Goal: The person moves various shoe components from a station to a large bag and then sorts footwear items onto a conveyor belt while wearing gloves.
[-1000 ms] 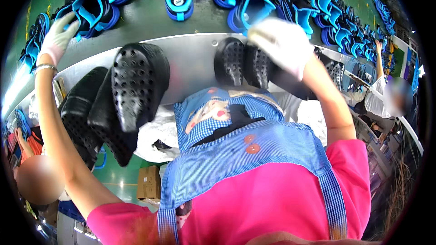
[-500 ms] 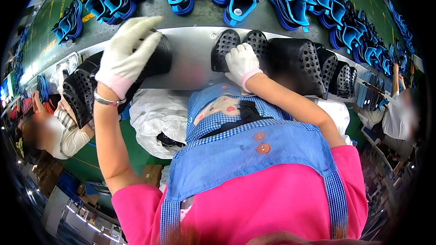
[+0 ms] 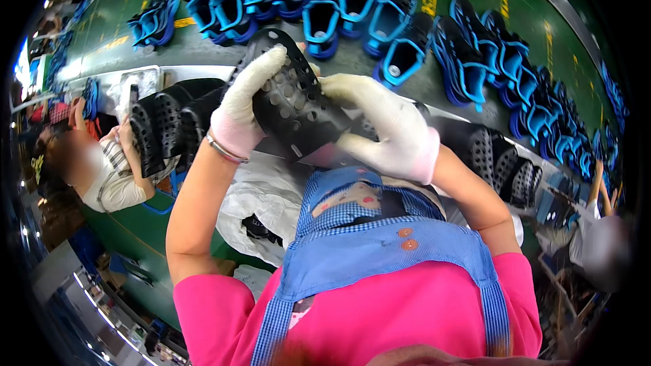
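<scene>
A black, shoe-shaped piece with round holes (image 3: pixel 293 98) is raised over the bench, tilted, its rounded end pointing away from me. My left hand (image 3: pixel 245 105), in a white glove with a pink cuff, grips its left side, thumb lying across the holed face. On the other side my right hand (image 3: pixel 400 125), gloved the same way and slightly blurred, has thumb and fingers spread wide. Its fingertips are at the piece's right edge; whether they press on it is hard to tell.
More black holed pieces (image 3: pixel 163 122) stand to the left, others (image 3: pixel 498 159) to the right. Rows of black-and-blue shoes (image 3: pixel 400 51) lie on the far green surface. A white plastic bag (image 3: pixel 254 193) hangs below the bench. Co-workers (image 3: pixel 102 169) are at both sides.
My right hand has left the pieces on the bench, and its fingers have spread. My left hand, empty before, now holds a black holed piece up. The view has turned somewhat.
</scene>
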